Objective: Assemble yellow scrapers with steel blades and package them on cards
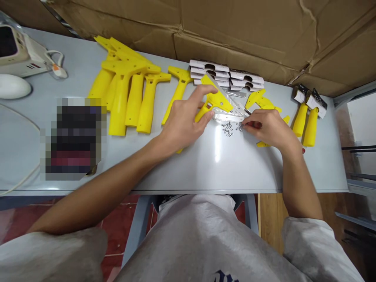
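My left hand [185, 117] is closed around the handle of a yellow scraper [219, 101], lifted off the table with its head tilted. A metal blade strip lies along the head's upper edge. My right hand [272, 127] is closed, its fingertips low over small screws and nuts [228, 129]. A dark tip and a bit of red show at those fingers, apparently a screwdriver [248, 112] mostly hidden by the hand. Flat metal blades [227, 117] lie just behind the screws. Small yellow plastic head pieces [255, 98] sit behind and under my right hand.
Several yellow scraper handles [119, 105] are piled at left, with one single handle [176, 92] beside them. Folded card sleeves [208, 70] are stacked at the back. Two carded scrapers [310, 129] lie right. A white device [26, 51] stands far left; cardboard [220, 31] walls the rear.
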Motion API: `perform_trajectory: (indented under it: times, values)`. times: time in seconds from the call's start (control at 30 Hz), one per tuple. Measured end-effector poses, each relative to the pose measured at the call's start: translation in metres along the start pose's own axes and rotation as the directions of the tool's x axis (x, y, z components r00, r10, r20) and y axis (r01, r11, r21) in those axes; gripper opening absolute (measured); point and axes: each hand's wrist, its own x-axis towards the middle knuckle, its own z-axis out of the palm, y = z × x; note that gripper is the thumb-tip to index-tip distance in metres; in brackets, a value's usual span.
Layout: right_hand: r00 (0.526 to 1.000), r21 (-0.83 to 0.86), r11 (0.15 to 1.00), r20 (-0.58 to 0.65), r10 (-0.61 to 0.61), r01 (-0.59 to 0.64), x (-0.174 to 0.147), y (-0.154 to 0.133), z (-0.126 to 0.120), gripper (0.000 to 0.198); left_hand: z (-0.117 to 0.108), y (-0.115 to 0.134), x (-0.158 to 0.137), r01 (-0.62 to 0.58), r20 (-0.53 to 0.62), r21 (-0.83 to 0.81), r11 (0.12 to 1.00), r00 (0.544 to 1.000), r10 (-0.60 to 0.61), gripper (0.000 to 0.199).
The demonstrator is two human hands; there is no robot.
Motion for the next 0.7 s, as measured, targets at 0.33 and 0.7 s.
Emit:
perform_trajectory:
  times: [0.33, 0.7]
  values:
    - [1.000, -0.009, 1.000, -0.024, -0.013, 0.013, -0.001, 0.000, 0.002, 0.024, 0.008, 0.003, -0.003, 0.065, 0.082, -0.070, 0.995, 0.995, -0.059, 0.040]
    - [0.991, 0.250, 0.968, -0.133, 0.033, 0.001, -0.006, -0.018, -0.005, 0.055, 0.017, -0.012, 0.000, 0.503, 0.512, -0.512, 0.696, 0.830, -0.223, 0.059]
